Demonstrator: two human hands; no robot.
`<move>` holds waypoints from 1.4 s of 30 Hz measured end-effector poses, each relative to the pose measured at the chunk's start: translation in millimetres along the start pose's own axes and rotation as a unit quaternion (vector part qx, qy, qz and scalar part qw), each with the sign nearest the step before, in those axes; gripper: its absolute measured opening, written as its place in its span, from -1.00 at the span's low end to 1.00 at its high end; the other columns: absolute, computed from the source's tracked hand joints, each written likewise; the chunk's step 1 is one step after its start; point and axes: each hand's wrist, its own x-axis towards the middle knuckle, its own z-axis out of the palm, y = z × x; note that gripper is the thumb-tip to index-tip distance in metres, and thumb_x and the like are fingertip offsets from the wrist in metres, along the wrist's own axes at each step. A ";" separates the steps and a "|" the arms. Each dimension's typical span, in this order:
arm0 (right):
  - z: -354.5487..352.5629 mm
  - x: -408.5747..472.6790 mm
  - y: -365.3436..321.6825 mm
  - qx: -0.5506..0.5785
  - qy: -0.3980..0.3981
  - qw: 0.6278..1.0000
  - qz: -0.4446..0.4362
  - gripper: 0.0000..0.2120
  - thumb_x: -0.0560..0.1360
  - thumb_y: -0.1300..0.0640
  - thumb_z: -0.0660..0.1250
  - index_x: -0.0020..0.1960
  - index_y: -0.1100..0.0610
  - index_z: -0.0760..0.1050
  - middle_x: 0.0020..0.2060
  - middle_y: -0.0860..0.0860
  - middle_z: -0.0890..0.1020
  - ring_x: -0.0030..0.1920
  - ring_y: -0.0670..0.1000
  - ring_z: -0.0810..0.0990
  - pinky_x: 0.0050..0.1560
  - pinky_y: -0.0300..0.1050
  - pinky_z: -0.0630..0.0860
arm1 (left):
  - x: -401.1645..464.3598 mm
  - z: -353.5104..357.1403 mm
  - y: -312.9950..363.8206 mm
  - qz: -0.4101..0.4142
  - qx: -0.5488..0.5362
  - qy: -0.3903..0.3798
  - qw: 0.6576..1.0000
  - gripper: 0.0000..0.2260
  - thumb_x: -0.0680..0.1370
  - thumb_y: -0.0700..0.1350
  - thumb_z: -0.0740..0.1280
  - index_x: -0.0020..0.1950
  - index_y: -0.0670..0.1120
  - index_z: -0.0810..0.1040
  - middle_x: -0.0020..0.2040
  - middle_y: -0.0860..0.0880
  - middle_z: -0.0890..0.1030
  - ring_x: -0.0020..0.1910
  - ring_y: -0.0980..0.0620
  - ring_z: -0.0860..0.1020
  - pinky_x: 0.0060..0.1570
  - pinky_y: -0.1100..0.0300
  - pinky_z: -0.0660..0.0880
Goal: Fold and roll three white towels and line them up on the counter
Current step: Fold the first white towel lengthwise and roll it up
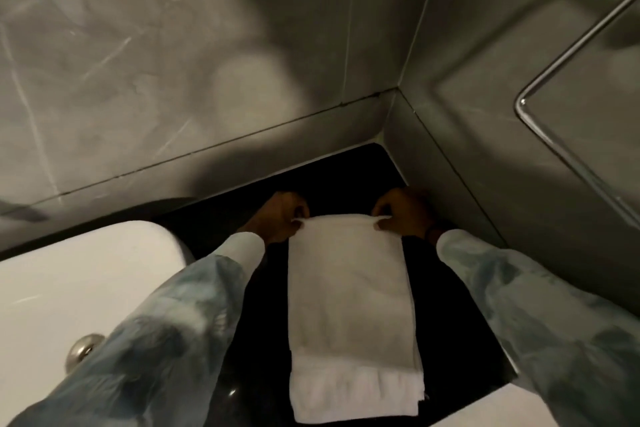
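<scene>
White terry cloth fills the lower middle of the frame: a folded towel (349, 298) lies lengthwise on the black desk (457, 315), its long axis running from the bottom edge of the picture up toward the corner where the grey tiled walls (173, 62) meet. The towel is folded into a narrow strip with several layers showing at its near end, where a lower layer sticks out past the upper one.

Both hands sit at the far end of the strip, just above the centre of the frame. The left hand (282, 218) grips the far left corner, its fingers (298, 222) closed on the towel's edge. The right hand (403, 215) holds the far right corner the same way, fingers pinched on the cloth. The far edge is stretched straight between them and looks slightly raised off the desk. Both forearms come up from the bottom corners in mottled blue-grey sleeves (540, 305) with pale cuffs.

At lower left a white basin (69, 281) takes up the space beside the desk, with a round metal knob (83, 352) partly hidden by the left sleeve. At upper right a thin metal rail (568, 48) stands off the side wall.
</scene>
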 end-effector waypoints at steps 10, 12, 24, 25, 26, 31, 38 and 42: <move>11.4 -29.7 4.2 -0.185 0.148 0.961 -0.144 -0.95 0.47 0.24 0.32 -0.15 0.19 0.55 -0.10 0.10 0.56 -0.11 0.15 0.52 -0.14 -0.01 0.50 | -22.4 -0.7 2.5 0.171 0.164 0.040 0.971 -0.75 0.61 -0.21 0.18 0.25 -0.26 0.45 0.27 -0.25 0.47 0.26 -0.24 0.40 0.27 -0.08 0.33; 11.9 -34.8 5.4 -0.200 0.117 0.960 -0.155 -0.90 0.47 0.20 0.29 -0.14 0.19 0.57 -0.07 0.09 0.57 -0.08 0.14 0.53 -0.11 0.01 0.51 | -26.0 2.2 -2.8 0.153 0.186 0.028 0.970 -0.71 0.62 -0.10 0.17 0.29 -0.18 0.44 0.28 -0.21 0.49 0.24 -0.23 0.47 0.27 -0.05 0.38; 7.5 -17.0 -7.3 -0.051 0.008 0.998 0.026 -0.73 0.40 0.02 0.49 0.07 0.07 0.64 0.07 0.06 0.64 0.07 0.08 0.61 0.13 -0.02 0.54 | -2.3 9.9 -8.5 0.028 0.097 -0.060 0.993 -0.72 0.46 -0.20 0.39 0.17 -0.10 0.57 0.25 -0.15 0.49 0.22 -0.15 0.48 0.20 0.07 0.42; 9.0 -19.5 -6.1 -0.068 -0.007 0.997 0.020 -0.73 0.43 0.01 0.45 0.09 0.06 0.63 0.11 0.06 0.62 0.11 0.09 0.59 0.16 -0.02 0.52 | -3.1 11.6 -8.6 0.030 0.104 -0.058 0.992 -0.74 0.46 -0.19 0.38 0.15 -0.09 0.57 0.24 -0.14 0.49 0.21 -0.14 0.48 0.18 0.08 0.42; 10.5 -22.4 -5.9 -0.075 -0.015 0.997 0.012 -0.74 0.45 0.02 0.43 0.11 0.07 0.62 0.13 0.06 0.61 0.14 0.09 0.57 0.18 -0.03 0.50 | -4.1 13.2 -6.7 0.036 0.117 -0.057 0.991 -0.75 0.46 -0.18 0.37 0.14 -0.09 0.55 0.23 -0.13 0.48 0.20 -0.14 0.47 0.17 0.07 0.42; 18.4 -36.1 -16.4 -0.160 0.003 0.985 -0.059 -0.75 0.50 0.10 0.36 0.15 0.13 0.55 0.15 0.11 0.55 0.15 0.14 0.53 0.16 -0.03 0.45 | -14.9 17.6 7.1 0.096 0.182 -0.030 0.978 -0.74 0.45 -0.25 0.39 0.13 -0.19 0.48 0.19 -0.17 0.50 0.15 -0.16 0.49 0.12 0.02 0.48; 53.9 -73.6 -3.3 -0.266 0.134 0.927 -0.227 -0.81 0.43 0.24 0.37 0.03 0.22 0.54 -0.05 0.18 0.61 -0.11 0.17 0.57 -0.06 -0.04 0.51 | -58.3 30.3 8.9 0.235 0.222 0.020 0.946 -0.74 0.48 -0.20 0.38 0.14 -0.23 0.50 0.17 -0.24 0.53 0.10 -0.20 0.52 0.01 -0.06 0.54; 52.6 -81.2 -8.1 -0.174 0.103 0.960 -0.195 -0.82 0.40 0.28 0.35 -0.01 0.21 0.60 -0.05 0.17 0.63 -0.10 0.19 0.60 -0.04 -0.04 0.56 | -74.6 21.8 12.3 0.224 0.186 -0.026 0.956 -0.81 0.60 -0.25 0.15 0.13 -0.32 0.44 0.15 -0.30 0.46 0.12 -0.27 0.38 0.10 -0.19 0.37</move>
